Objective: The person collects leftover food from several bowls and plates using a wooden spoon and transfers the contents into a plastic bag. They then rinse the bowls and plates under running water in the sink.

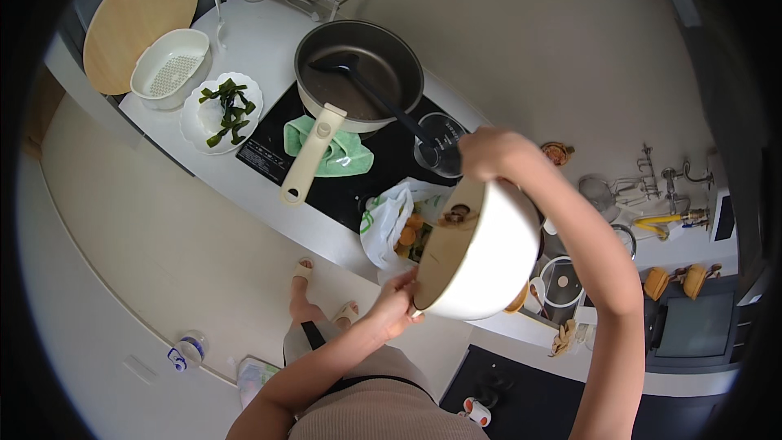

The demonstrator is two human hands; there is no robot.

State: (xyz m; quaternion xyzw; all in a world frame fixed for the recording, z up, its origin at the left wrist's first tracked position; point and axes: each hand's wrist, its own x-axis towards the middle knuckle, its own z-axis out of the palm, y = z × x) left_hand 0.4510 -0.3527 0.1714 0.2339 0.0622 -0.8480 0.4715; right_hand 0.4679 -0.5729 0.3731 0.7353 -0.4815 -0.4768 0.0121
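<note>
Both my hands grip a white pot, tipped on its side over a white plastic bag. My left hand holds the lower side of its rim, and my right hand has the upper side. Some brown pieces cling inside the pot near the mouth. Orange slices, perhaps carrot, and green scraps lie in the open bag. Beyond it, a dark-lined pan stands on the black cooktop with a black ladle resting in it.
The pan's cream handle juts out over a green cloth. A clear measuring cup stands beside my right hand. On the left are a scalloped plate of dark green strips, a white strainer basket and a round wooden board.
</note>
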